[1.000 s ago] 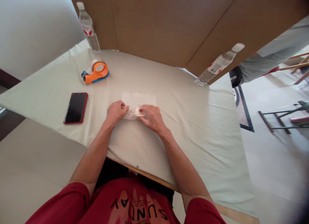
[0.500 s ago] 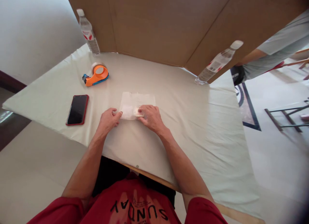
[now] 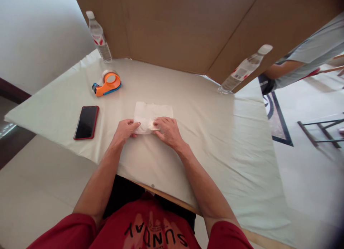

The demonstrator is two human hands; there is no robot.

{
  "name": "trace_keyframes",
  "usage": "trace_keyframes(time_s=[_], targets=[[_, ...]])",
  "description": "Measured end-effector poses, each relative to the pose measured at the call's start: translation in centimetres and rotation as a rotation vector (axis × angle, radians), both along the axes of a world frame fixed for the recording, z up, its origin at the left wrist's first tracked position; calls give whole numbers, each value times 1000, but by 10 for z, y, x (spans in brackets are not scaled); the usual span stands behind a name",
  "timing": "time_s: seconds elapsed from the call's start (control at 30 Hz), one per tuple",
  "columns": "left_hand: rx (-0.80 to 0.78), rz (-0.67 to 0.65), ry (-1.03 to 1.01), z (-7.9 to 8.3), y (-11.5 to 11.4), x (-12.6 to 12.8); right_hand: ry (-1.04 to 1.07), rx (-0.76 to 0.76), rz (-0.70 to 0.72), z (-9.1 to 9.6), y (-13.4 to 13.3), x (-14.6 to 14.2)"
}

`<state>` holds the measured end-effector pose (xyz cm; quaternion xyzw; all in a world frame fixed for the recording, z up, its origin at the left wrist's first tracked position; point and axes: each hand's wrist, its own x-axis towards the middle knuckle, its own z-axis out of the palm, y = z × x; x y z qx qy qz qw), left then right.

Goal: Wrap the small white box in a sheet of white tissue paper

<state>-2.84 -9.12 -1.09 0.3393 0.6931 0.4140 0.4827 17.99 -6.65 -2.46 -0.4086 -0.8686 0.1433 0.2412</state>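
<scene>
A thin white sheet (image 3: 142, 114), like tissue or soft paper, lies on the covered table in front of me. My left hand (image 3: 127, 130) pinches its near left corner, thumb on top and fingers beneath. My right hand (image 3: 168, 130) is closed over a small pale object (image 3: 154, 126) on the sheet's near middle part. Its fingers hide most of that object, so I cannot tell its kind. The sheet's right part shows beyond my right fingers.
A phone in a red case (image 3: 86, 122) and an orange tape dispenser (image 3: 108, 84) lie to the left. Water bottles stand at back left (image 3: 99, 37) and back right (image 3: 244, 70), by a brown cardboard panel (image 3: 172, 30). Someone's arm (image 3: 287, 68) shows beyond the panel at right.
My left hand has shifted slightly right and now grips the sheet's near left corner, with the thumb further over it. My right hand has stayed almost in place.
</scene>
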Motion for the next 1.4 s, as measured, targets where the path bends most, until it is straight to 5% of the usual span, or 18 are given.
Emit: trace_keyframes(time_s=[0.4,1.4], targets=[[29,-117,280,0,1,0,-134,21,23,4,-3,-2],[29,-88,97,-3,1,-6,-53,-24,-27,-3,-3,0]])
